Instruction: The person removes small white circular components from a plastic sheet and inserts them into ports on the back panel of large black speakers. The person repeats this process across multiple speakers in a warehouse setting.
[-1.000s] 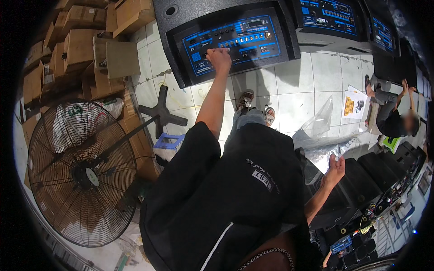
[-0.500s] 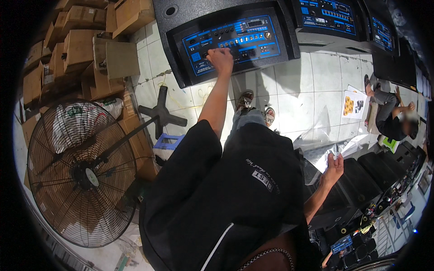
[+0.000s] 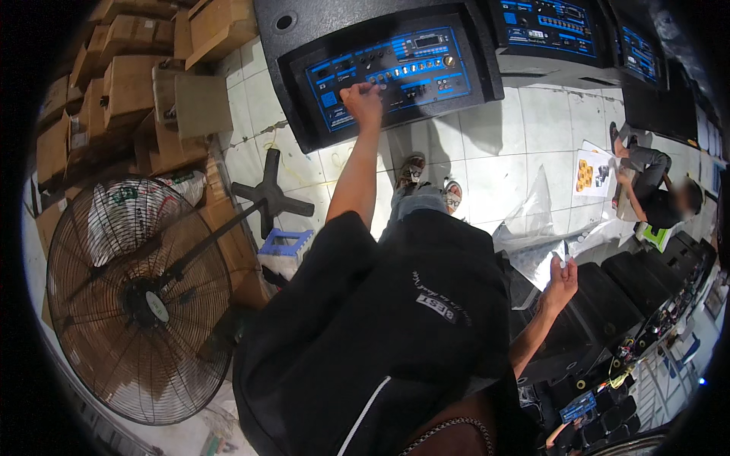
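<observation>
At the far side, my left hand is over the blue and black control panel of a large black speaker cabinet. Its fingertips are pinched together below the row of small knobs; whatever they grip, if anything, is too small to make out. To my right, my right hand is closed, its fingertips pinching a shiny, crumpled clear plastic sheet. The sheet spreads above black cabinets, and part of it glares white.
A large fan and stacked cardboard boxes crowd the left, with a blue plastic stool nearby. More speaker cabinets stand at the far right. Another person sits low at right beside a printed sheet.
My left hand has shifted slightly left across the panel, its fingers drawn closer together. The right hand stays in place with the plastic. The seated person has moved an arm.
</observation>
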Action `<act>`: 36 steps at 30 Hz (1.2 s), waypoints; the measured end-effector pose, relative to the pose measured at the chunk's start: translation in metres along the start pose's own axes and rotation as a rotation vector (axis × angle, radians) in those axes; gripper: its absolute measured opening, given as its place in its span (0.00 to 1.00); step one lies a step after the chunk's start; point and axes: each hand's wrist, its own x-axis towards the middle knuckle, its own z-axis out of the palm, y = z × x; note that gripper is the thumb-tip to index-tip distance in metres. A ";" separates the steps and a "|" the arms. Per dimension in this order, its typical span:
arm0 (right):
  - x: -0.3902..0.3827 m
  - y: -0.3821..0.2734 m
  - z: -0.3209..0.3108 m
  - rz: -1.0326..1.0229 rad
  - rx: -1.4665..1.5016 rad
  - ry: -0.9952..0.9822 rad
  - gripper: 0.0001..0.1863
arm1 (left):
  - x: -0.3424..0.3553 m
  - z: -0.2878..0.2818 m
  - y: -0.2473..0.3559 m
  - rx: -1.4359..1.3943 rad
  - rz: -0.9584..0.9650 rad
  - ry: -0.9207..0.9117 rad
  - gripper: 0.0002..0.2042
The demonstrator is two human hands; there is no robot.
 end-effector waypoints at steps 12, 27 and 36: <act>-0.021 -0.083 0.036 -0.123 -0.105 -0.037 0.21 | 0.014 -0.013 0.009 -0.128 0.039 -0.035 0.15; -0.001 -0.170 -0.027 -0.306 0.255 -0.076 0.15 | -0.266 -0.027 0.434 -0.847 1.379 -1.397 0.26; 0.072 -0.165 -0.115 -0.197 0.700 0.078 0.35 | -0.375 0.050 0.480 -0.739 1.157 -1.792 0.24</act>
